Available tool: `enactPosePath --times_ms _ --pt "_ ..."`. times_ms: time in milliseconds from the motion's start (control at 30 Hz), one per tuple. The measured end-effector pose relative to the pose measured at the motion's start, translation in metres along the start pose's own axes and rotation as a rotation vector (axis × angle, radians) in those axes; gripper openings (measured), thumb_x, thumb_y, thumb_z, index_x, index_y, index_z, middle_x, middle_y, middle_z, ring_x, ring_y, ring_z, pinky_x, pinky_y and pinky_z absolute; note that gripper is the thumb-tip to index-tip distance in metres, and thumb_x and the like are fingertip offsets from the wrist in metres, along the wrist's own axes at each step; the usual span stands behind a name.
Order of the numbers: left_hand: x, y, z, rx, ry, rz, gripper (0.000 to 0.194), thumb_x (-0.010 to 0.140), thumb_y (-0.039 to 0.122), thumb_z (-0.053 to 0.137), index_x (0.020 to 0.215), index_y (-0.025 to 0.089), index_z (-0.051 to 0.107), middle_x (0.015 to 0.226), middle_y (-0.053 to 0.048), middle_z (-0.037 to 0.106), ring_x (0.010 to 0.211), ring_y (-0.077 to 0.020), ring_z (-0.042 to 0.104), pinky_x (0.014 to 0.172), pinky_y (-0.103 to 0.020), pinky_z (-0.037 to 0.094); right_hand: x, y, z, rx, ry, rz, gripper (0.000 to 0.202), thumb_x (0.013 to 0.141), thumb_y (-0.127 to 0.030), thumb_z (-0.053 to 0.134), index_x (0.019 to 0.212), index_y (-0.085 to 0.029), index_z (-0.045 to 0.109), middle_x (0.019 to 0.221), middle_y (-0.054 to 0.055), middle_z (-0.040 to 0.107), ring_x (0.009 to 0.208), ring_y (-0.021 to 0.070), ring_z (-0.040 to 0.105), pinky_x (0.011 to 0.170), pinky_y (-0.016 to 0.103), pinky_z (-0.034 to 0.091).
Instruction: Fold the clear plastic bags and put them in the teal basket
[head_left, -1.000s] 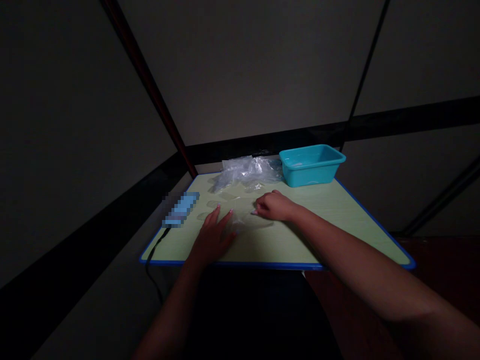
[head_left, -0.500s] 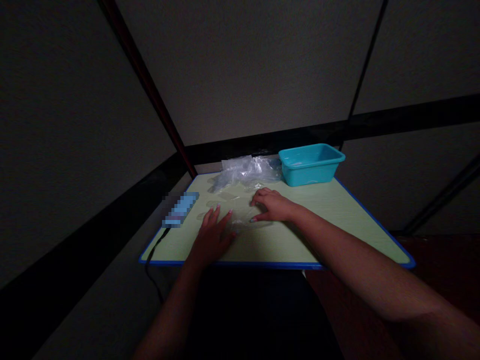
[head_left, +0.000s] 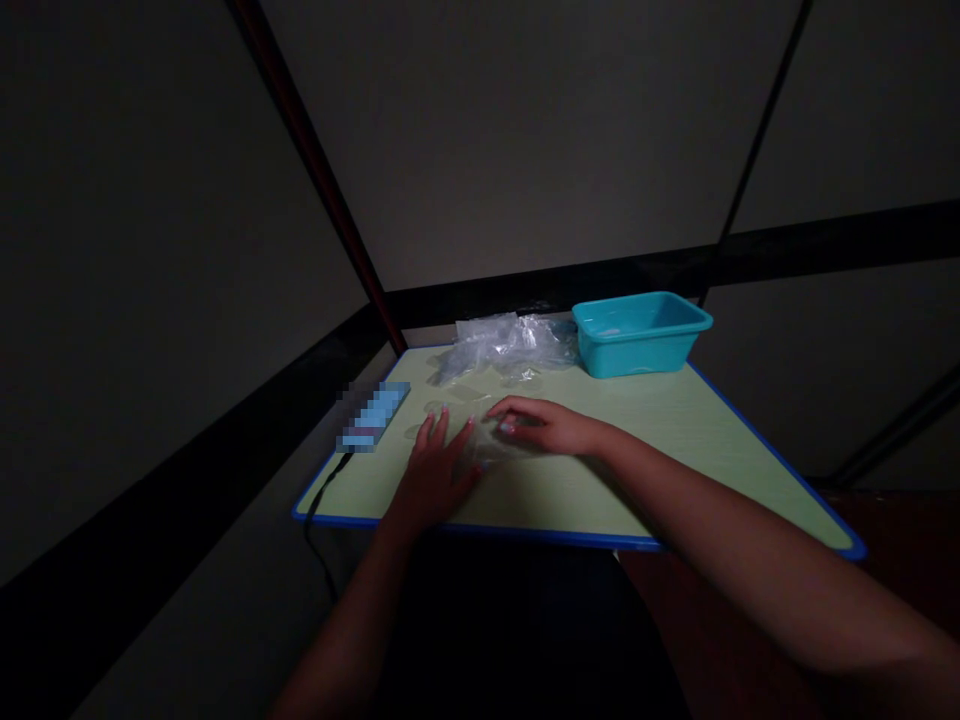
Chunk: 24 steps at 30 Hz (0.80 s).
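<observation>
The thin clear film (head_left: 491, 442) could, we judge, slip or crease if our left hand (head_left: 437, 472) presses too lightly while our right hand (head_left: 541, 425) tugs. It lies nearer the left edge of the table (head_left: 667, 410) than the right, under and between our hands. Our left fingers are spread; our right curl loosely, whether pinching film we cannot tell in this dimness.

Left grip (head_left: 433, 478) over clear plastic (head_left: 489, 445)

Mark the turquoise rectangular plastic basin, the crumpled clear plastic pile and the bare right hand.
Turquoise rectangular plastic basin (head_left: 639, 356): head view, front wall.
Crumpled clear plastic pile (head_left: 510, 346): head view, shiny middle.
Bare right hand (head_left: 553, 426): head view, its back.
</observation>
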<state>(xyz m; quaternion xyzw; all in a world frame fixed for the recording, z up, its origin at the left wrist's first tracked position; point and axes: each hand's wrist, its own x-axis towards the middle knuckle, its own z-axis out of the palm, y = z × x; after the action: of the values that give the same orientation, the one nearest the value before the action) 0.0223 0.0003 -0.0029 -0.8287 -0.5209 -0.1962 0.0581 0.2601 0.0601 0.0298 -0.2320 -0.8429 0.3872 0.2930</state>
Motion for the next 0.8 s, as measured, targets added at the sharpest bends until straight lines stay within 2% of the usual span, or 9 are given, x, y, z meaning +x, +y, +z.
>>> enactPosePath --times_ms 133,300,433,500,567,700,800 --pt "0.0 0.0 0.0 -0.003 0.009 0.013 0.064 0.086 0.048 0.051 0.142 0.026 0.031 0.152 -0.012 0.016 0.137 -0.0414 0.009 0.101 -0.059 0.027 0.001 0.0 0.009 0.043 -0.105 -0.047 0.034 0.086 -0.032 0.051 0.114 -0.015 0.058 0.11 0.008 0.064 0.1 0.0176 0.059 0.091 0.034 0.044" --pt "-0.001 0.0 0.0 -0.01 0.01 0.006 0.062 0.087 0.047 0.049 0.142 0.023 0.033 0.152 -0.015 0.014 0.137 -0.0418 0.009 0.102 -0.058 0.027 0.0 0.003 0.009 -0.074 -0.106 -0.026 0.036 0.084 -0.032 0.054 0.116 -0.017 0.061 0.12 0.009 0.062 0.116 0.0214 0.053 0.1 0.038 0.038" --pt "0.0 0.001 0.001 -0.018 0.059 0.026 0.063 0.086 0.045 0.051 0.141 0.021 0.033 0.151 -0.016 0.016 0.137 -0.0406 0.011 0.101 -0.058 0.028 -0.002 -0.001 0.007 -0.151 -0.156 0.052 0.037 0.087 -0.031 0.05 0.12 -0.019 0.059 0.128 0.008 0.056 0.129 0.0235 0.039 0.11 0.046 0.021" --pt "-0.001 0.001 -0.001 -0.011 0.084 0.043 0.063 0.084 0.044 0.053 0.139 0.019 0.036 0.15 -0.016 0.019 0.137 -0.0395 0.013 0.103 -0.057 0.027 -0.003 -0.003 0.007 -0.185 -0.164 0.094 0.037 0.087 -0.034 0.05 0.121 -0.023 0.059 0.128 0.006 0.057 0.129 0.0244 0.039 0.112 0.051 0.01" --pt "-0.001 0.002 -0.004 -0.008 0.102 0.078 0.059 0.084 0.043 0.054 0.136 0.019 0.041 0.148 -0.015 0.024 0.136 -0.0376 0.016 0.104 -0.056 0.026 -0.003 -0.004 0.007 -0.211 -0.159 0.112 0.036 0.087 -0.036 0.05 0.121 -0.026 0.059 0.126 0.004 0.058 0.129 0.0245 0.039 0.112 0.052 0.005" --pt "-0.003 0.004 -0.011 -0.068 0.065 0.193 0.041 0.086 0.04 0.051 0.124 0.026 0.056 0.137 -0.008 0.043 0.131 -0.0308 0.029 0.105 -0.051 0.028 -0.004 -0.003 0.007 -0.257 -0.178 0.088 0.037 0.088 -0.038 0.048 0.121 -0.025 0.059 0.131 0.006 0.054 0.131 0.0243 0.036 0.111 0.052 0.012" --pt "-0.004 0.005 -0.014 -0.116 0.011 0.208 0.035 0.087 0.04 0.051 0.118 0.028 0.061 0.133 -0.007 0.049 0.127 -0.0283 0.035 0.104 -0.047 0.032 -0.004 0.002 0.007 -0.341 -0.152 0.065 0.037 0.086 -0.035 0.05 0.12 -0.022 0.06 0.131 0.009 0.054 0.132 0.0258 0.034 0.109 0.051 0.021"
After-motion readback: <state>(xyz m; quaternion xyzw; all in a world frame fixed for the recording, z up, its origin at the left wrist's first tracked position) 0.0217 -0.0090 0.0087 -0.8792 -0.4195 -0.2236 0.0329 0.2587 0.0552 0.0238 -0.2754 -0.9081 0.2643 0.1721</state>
